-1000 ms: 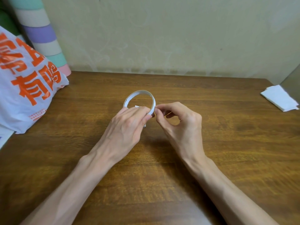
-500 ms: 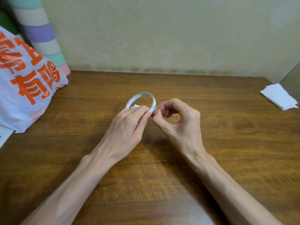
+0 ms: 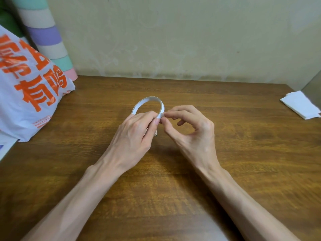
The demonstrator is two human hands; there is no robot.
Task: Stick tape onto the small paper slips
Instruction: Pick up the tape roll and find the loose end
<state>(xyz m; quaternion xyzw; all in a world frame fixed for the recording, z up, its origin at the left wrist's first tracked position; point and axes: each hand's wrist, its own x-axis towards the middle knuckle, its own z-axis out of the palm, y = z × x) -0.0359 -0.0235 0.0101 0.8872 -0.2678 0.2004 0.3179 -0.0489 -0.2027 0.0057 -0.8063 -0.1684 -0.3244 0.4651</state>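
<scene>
Left hand (image 3: 133, 134) gripping tape roll (image 3: 150, 98), right hand (image 3: 190, 131) apparently pinching edge

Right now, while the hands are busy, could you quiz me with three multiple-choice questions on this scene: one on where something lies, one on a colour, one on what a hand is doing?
1. Where does the white paper stack lie?
A. at the far right edge of the table
B. on the floor
C. in the middle of it

2. What colour is the print on the plastic bag?
A. blue
B. orange
C. black

3. What is the right hand doing?
A. lying flat
B. pinching the tape roll
C. holding scissors

Answers:
1 A: it sits by the right edge, apart from both hands.
2 B: large orange characters on white plastic.
3 B: its thumb and forefinger meet on the roll's rim, while the left hand holds the roll.
</scene>
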